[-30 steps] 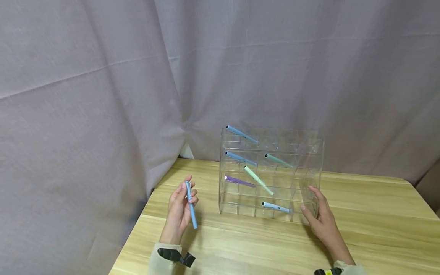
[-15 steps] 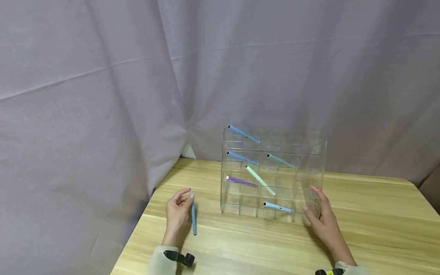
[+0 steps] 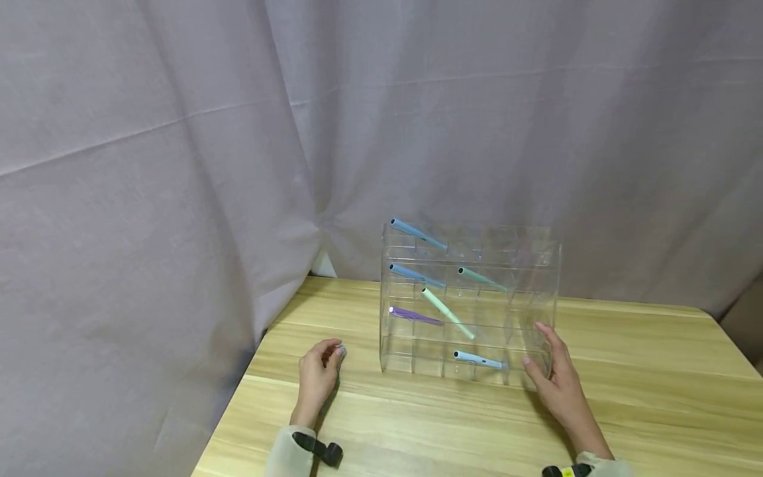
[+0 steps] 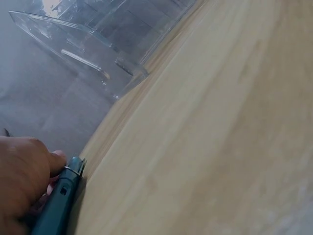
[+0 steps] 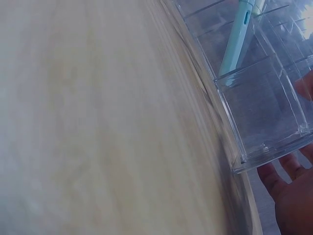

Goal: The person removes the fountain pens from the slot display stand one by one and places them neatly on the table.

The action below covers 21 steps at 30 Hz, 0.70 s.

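Just over the table, left of the clear rack, my left hand [image 3: 318,377] pinches a blue pen, mostly hidden behind the hand in the head view. In the left wrist view this pen [image 4: 59,200] lies along the thumb side, close to the tabletop, its clip end pointing away. My right hand [image 3: 562,383] holds the right side of the clear plastic pen rack [image 3: 530,311], thumb in front and fingers around the side. In the rack lie two blue pens [image 3: 418,234], a dark green pen [image 3: 481,278], a pale green pen [image 3: 448,313], a purple pen [image 3: 415,316] and a light blue pen [image 3: 479,360].
The wooden table [image 3: 429,437] carries the rack, which leans back in tiers with small compartments. A grey curtain [image 3: 447,132] hangs right behind the table and along its left side. Dark wrist straps [image 3: 316,447] sit on both sleeves.
My left hand has turned over and come down toward the table, moving slightly right. The blue pen, earlier in full view, has swung behind the hand. My right hand keeps its hold.
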### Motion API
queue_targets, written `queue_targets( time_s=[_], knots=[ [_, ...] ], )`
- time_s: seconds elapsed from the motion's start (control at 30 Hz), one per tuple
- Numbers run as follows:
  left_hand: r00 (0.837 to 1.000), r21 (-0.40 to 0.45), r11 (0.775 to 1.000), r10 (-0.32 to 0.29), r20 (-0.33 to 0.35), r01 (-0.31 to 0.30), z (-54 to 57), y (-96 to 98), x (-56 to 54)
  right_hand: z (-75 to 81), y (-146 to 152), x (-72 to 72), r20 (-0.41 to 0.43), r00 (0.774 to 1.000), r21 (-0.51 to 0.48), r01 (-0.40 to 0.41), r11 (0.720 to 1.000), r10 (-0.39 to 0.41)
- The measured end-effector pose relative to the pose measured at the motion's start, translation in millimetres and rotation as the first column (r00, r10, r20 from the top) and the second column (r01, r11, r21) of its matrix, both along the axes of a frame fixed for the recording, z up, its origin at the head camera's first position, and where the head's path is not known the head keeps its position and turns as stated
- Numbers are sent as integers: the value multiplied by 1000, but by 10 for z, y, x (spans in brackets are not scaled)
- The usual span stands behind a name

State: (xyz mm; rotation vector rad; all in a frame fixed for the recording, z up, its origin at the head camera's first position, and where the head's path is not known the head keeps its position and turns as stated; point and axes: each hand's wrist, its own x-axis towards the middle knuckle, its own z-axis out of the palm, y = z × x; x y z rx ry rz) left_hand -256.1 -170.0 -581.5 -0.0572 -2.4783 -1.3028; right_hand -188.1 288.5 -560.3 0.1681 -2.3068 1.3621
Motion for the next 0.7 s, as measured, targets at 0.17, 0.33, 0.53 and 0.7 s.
queue_targets(
  time_s=[0.17,0.33,0.53,0.7],
  knots=[
    [1000,-15,1000,11,-26,-11,5,30,-13,5,-2,7,17,1000,-8,8,1000,-8],
    [988,130,991,40,-152,-20,194,224,43,24,7,21,61,998,-14,9,1000,-8],
    [953,354,909,-125,-276,222,722,685,178,28,-2,22,53,999,-17,-1,1000,1],
    [934,238,933,-193,-301,269,892,969,103,15,-6,2,53,999,-21,0,1000,1]
  ],
)
